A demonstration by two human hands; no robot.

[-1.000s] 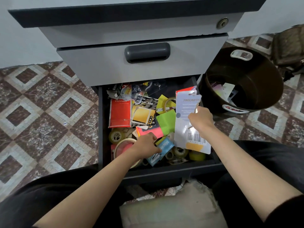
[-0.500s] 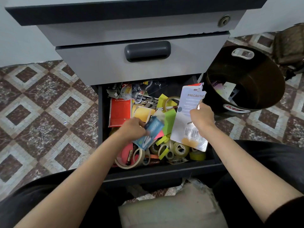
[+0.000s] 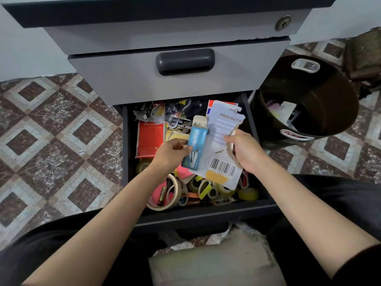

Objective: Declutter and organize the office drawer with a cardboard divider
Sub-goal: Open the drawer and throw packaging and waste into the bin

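A dark open bottom drawer (image 3: pixel 250 118) is crammed edge to edge with clutter. Above it, the left hand (image 3: pixel 172 152) pinches a blue stapler box (image 3: pixel 195 146); the right hand (image 3: pixel 245 150) pinches a torn white packaging card (image 3: pixel 223 141). Tape rolls (image 3: pixel 173 193) lie below; a dark round bin (image 3: pixel 321 112) stands right.

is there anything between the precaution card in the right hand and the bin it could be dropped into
Nothing visible blocks that path. The right hand holds the torn backing card above the open drawer, and the dark bin stands just beyond the drawer's right wall, its mouth tilted toward the person. The blue stapler box in the left hand is on the opposite side.
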